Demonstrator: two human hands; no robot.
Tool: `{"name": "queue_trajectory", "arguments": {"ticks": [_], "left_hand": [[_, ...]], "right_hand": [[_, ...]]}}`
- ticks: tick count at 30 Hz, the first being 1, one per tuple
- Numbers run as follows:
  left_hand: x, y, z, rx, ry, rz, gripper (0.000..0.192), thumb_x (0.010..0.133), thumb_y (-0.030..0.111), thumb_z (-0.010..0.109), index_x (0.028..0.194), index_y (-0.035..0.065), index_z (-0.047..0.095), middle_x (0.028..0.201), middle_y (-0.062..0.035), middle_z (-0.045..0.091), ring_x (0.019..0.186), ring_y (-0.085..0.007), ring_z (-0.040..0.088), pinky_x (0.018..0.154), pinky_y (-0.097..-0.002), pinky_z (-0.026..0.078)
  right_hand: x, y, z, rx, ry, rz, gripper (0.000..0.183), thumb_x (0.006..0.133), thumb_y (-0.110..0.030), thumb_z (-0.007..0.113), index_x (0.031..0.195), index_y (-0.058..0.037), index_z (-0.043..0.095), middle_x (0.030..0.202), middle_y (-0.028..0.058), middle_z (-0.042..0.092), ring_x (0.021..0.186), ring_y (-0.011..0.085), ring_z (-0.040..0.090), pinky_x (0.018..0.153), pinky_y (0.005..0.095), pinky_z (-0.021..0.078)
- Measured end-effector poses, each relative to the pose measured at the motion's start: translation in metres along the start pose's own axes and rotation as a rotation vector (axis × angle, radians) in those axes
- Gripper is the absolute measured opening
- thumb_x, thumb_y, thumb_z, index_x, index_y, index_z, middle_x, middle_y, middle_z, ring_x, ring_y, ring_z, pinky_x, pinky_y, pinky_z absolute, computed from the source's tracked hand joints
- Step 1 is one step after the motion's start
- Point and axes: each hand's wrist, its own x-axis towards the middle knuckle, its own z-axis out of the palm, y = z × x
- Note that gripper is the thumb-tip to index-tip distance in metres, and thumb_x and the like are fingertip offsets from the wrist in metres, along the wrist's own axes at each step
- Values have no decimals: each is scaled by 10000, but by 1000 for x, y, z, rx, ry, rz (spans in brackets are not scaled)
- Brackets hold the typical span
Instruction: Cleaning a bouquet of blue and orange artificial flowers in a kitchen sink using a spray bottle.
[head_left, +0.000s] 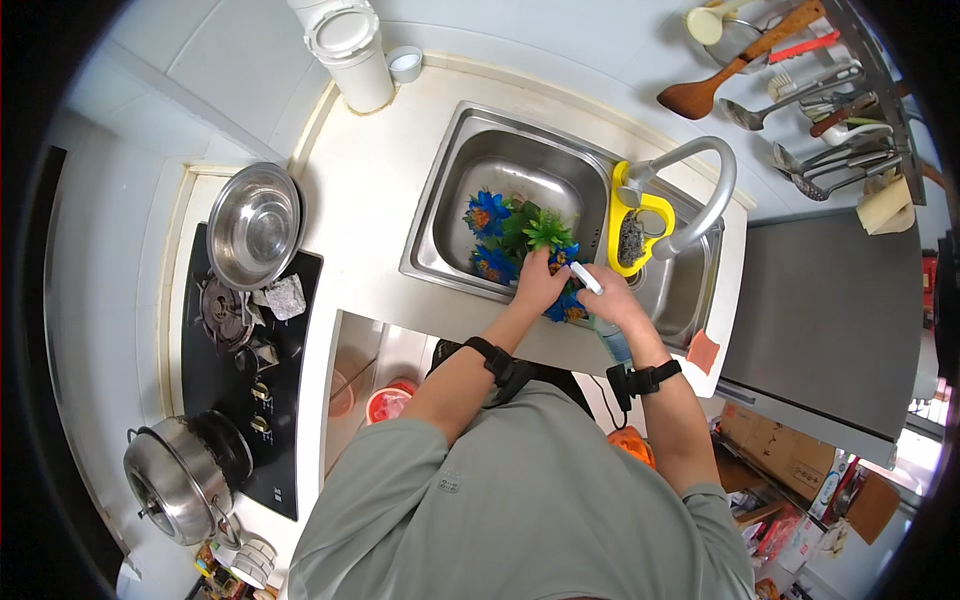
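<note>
Blue artificial-looking flowers with orange centres (493, 264) and green leaves (549, 229) lie over the near side of the left bowl of a stainless steel sink (517, 169). My left hand (538, 281) grips part of the bunch by the green leaves. In my right hand (611, 296) is a spray bottle; its white trigger head (586, 277) shows at the fingers, and its clear bluish body (615, 343) hangs below, partly hidden by the hand and forearm. The nozzle end is close to the blue flowers and my left fingers.
A grey faucet (720, 202) arches over the sink beside a yellow caddy (619, 225) holding a steel scourer. Utensils, including a wooden spatula (694, 97), hang at upper right. Left, a black gas stove (281, 405) bears a steel basin (255, 225) and a lidded pot (176, 472).
</note>
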Motion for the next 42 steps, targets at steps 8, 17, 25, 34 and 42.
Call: {"name": "queue_trajectory", "arguments": {"ticks": [8,17,25,34,42], "left_hand": [[-13,-6,20,169,52,-50,353,754,188,696,1038,5,595,917,-188,610,849,-379,579,749,-424,475],[-4,-8,32,-1054,12,-805,280,955,208,476,1189,61,520,1061,-87,625,925,-218,604,760,-346,471],[3,-31,49,-1270,24,-926,221,945,217,506,1065,38,557,927,-78,591,807,-197,558,689,-363,469],[-3,6,28,-612,-98,-1046,531,878,563,525,1104,84,543,719,-60,527,494,-162,448,447,-313,375],[-12,-3,25,-1178,-141,-858,444,935,387,538,1243,69,493,1146,-79,573,947,-245,576,826,-402,459]], "right_hand": [[-5,28,-18,-60,-52,43,229,685,-188,586,862,-59,656,828,192,638,808,383,604,718,432,485],[-10,31,-16,-312,-114,-152,182,682,-187,571,804,-62,620,794,173,630,791,387,595,706,479,472],[-20,37,-7,-212,4,-276,187,671,-210,595,770,-52,612,778,176,619,775,386,590,690,464,471],[-44,23,13,-282,43,-59,170,715,-204,590,837,-91,624,850,152,637,822,387,593,702,464,476],[-49,19,33,-162,121,126,218,718,-181,586,901,-68,620,864,186,626,853,401,583,737,481,465]]}}
